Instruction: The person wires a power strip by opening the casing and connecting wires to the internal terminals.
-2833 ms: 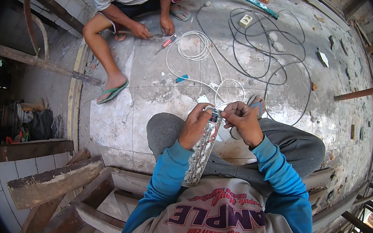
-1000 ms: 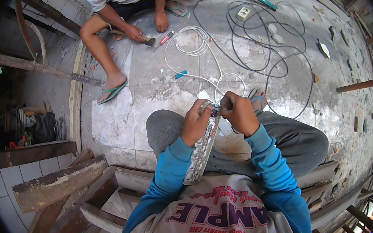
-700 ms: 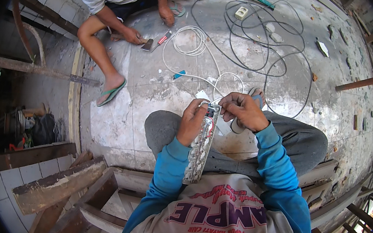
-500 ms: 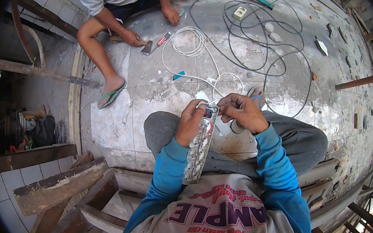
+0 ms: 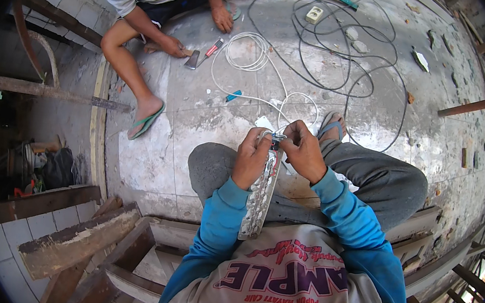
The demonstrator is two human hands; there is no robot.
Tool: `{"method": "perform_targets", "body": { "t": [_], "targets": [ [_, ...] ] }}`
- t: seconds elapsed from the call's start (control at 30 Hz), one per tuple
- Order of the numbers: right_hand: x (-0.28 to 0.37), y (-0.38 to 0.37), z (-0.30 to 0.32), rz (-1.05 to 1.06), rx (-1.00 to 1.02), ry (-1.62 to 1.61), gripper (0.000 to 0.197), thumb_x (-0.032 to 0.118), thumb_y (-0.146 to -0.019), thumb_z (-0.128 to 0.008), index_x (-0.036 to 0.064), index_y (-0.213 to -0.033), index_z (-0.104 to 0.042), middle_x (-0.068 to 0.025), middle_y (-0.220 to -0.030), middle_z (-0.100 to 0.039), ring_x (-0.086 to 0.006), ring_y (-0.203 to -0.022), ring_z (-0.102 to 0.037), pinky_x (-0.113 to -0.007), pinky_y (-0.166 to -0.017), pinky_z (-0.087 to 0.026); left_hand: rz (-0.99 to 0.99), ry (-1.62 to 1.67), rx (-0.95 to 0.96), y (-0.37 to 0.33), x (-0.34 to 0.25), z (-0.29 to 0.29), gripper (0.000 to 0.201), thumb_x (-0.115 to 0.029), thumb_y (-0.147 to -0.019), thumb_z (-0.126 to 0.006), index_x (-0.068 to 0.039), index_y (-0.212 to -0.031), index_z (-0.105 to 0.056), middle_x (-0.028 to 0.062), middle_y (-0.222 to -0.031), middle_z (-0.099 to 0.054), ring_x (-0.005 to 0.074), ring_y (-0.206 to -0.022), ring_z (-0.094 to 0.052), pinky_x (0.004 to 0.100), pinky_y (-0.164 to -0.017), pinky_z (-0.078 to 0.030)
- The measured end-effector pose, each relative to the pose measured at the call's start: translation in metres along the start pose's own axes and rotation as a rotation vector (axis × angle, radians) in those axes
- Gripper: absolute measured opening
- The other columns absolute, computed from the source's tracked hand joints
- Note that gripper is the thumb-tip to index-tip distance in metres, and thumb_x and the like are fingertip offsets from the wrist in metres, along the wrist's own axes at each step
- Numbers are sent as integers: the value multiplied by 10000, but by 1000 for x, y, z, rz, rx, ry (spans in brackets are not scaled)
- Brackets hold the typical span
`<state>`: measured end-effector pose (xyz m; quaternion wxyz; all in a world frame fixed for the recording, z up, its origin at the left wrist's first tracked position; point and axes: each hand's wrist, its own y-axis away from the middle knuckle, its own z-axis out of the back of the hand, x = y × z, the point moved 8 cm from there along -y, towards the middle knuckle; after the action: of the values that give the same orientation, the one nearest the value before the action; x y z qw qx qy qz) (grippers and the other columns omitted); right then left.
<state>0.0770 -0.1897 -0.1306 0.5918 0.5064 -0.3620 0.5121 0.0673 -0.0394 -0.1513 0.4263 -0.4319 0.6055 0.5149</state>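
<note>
A long, narrow power strip (image 5: 257,206) with its inside exposed lies lengthwise in front of my chest, its near end at my shirt. My left hand (image 5: 247,161) is closed around its far end, thumb near the top. At that same end my right hand (image 5: 308,158) pinches the thin wires where a white cable (image 5: 284,99) comes in. The fingertips partly hide the wires. Beyond my hands, the cable runs to a loose coil (image 5: 247,51) on the floor.
Across from me another person sits, one hand by a hatchet (image 5: 191,59). Near it lie a red-handled screwdriver (image 5: 214,48) and a small blue object (image 5: 233,95). A black cord (image 5: 347,56) with a white socket block (image 5: 313,14) loops farther back. Wooden beams (image 5: 79,241) stand at my left.
My right hand has shifted left and in closer to my left hand, its fingertips now at the wires on the strip's end. My left hand still holds the strip.
</note>
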Motion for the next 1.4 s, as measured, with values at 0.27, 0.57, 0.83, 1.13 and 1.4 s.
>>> {"method": "perform_targets", "body": {
  "t": [0.27, 0.57, 0.83, 1.13, 1.4],
  "targets": [
    [32, 37, 9, 339, -153, 179, 249, 30, -848, -698, 12, -1085, -624, -30, -774, -608, -82, -676, -576, -257, -598, -479, 45, 113, 14, -6, 1, 4, 263, -219, -1014, -549, 13, -1133, -587, 31, -917, -640, 65, -801, -558, 236, -696, -454],
    [8, 24, 3, 9, -27, -376, 367, 71, -892, -703, -13, -1215, -549, -57, -978, -632, -84, -781, -596, -224, -637, -515, 287, 481, 57, -22, 0, -7, 316, -288, -1029, -483, 0, -1046, -612, 109, -883, -705, 168, -685, -676, 279, -592, -551],
    [13, 16, 9, 43, -19, -264, 340, 52, -920, -649, 12, -1245, -560, -54, -959, -631, -78, -765, -593, -228, -654, -509, 277, 440, 46, -31, 19, -4, 286, -247, -1012, -497, -4, -1068, -637, 94, -915, -695, 155, -745, -672, 293, -675, -556],
    [57, 20, 19, 387, -123, 268, 202, 44, -885, -677, 14, -1084, -697, -129, -921, -640, -200, -718, -612, -298, -644, -486, 128, 403, 56, -22, 0, -8, 212, -218, -999, -472, -49, -1013, -600, 32, -890, -631, 97, -788, -610, 258, -704, -499],
    [66, 21, 22, 408, -109, 187, 185, 34, -869, -694, 12, -1053, -699, -133, -940, -642, -229, -755, -644, -305, -642, -504, 75, 456, 127, -12, -21, -13, 369, -164, -955, -409, 6, -1256, -537, 81, -1034, -663, 142, -908, -655, 288, -759, -540]
  ]
}}
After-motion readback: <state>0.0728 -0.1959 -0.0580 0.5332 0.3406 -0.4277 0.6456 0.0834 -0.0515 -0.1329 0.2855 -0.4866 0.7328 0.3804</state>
